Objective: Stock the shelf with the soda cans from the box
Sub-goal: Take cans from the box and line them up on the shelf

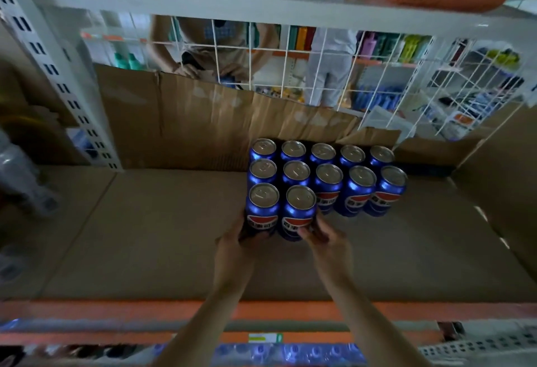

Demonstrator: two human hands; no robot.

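Blue front cans [263,209] [299,212] gripped singly by left hand [232,246] and right hand [328,243].

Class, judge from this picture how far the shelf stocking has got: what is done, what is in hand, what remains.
Done: ten blue soda cans stand upright in two back rows on the cardboard-lined shelf. In hand: the left hand and right hand each hold a can of a third row, the left front can and the right front can. Left: that row has three gaps; the box is out of view.

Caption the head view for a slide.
Both hands, left hand and right hand, set two blue soda cans beside ten others on the cardboard-lined shelf.
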